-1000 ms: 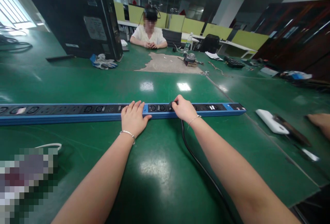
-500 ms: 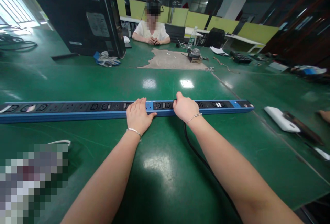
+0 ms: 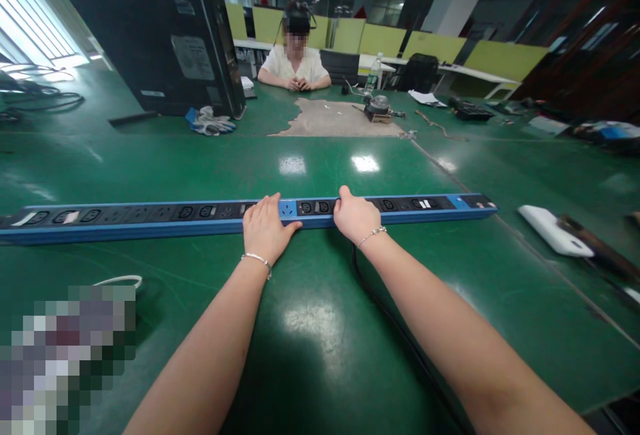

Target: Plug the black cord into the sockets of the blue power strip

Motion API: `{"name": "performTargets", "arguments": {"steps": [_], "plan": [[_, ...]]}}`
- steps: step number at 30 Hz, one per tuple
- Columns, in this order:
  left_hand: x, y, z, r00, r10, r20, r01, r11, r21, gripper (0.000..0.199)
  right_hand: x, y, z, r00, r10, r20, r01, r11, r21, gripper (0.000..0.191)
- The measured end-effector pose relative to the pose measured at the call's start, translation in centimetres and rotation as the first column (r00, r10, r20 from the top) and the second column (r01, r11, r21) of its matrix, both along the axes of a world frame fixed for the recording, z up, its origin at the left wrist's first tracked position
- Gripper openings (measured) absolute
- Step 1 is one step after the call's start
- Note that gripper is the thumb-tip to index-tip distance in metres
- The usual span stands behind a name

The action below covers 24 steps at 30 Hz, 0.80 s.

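A long blue power strip (image 3: 210,223) with a row of black sockets and a blue socket lies across the green table (image 3: 165,295). My left hand (image 3: 265,225) rests over the strip just left of the blue socket, its thumb apart from the fingers and pointing right. Right of that socket, my right hand (image 3: 356,215) is closed over the strip. A black cable (image 3: 385,315) runs from under my right hand toward the lower right. The cable's end is hidden inside the hand.
A black computer case (image 3: 165,48) and gloves (image 3: 211,121) stand at the back left. Across the table sits a person (image 3: 295,65). A white device (image 3: 553,231) lies right of the strip, a blurred-out object (image 3: 65,355) at the lower left.
The view has shifted slightly. Both hands stay at the same places on the strip, and my right hand still holds the cable end.
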<state>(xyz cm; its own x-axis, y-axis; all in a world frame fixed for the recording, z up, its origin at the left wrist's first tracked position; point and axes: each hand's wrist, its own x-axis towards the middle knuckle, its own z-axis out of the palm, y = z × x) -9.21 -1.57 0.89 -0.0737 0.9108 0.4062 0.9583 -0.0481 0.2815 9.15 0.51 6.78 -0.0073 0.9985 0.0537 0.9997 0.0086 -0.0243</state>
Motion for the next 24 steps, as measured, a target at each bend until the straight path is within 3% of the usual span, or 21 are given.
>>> {"name": "performTargets", "arguments": {"steps": [6,14,18,21,24], "plan": [[-2.3,-0.5,0.3,0.995,0.064,-0.076,-0.067,0.997,-0.041,0.066,0.7,0.4,0.4,0.996,-0.020,-0.085,0.020,1.000,0.003,0.029],[-2.3,-0.7,0.0,0.995,0.046,-0.087,-0.044,0.999,0.021,0.068,0.1,-0.5,-0.1,0.980,-0.121,-0.156,0.127,0.992,0.027,0.029],[-2.4,-0.7,0.1,0.994,0.049,-0.093,-0.049,0.999,0.006,0.067,0.7,-0.6,2.1,0.968,-0.153,-0.199,0.178,0.977,0.119,0.030],[-2.4,-0.7,0.2,0.996,0.042,-0.079,-0.041,0.999,0.010,0.067,1.2,0.4,4.5,0.954,-0.064,-0.295,0.149,0.949,0.278,0.035],[-2.3,-0.7,0.2,0.998,0.041,-0.056,-0.040,0.999,0.022,0.068,0.0,1.7,4.6,0.903,0.117,-0.414,-0.046,0.983,0.178,0.028]]}}
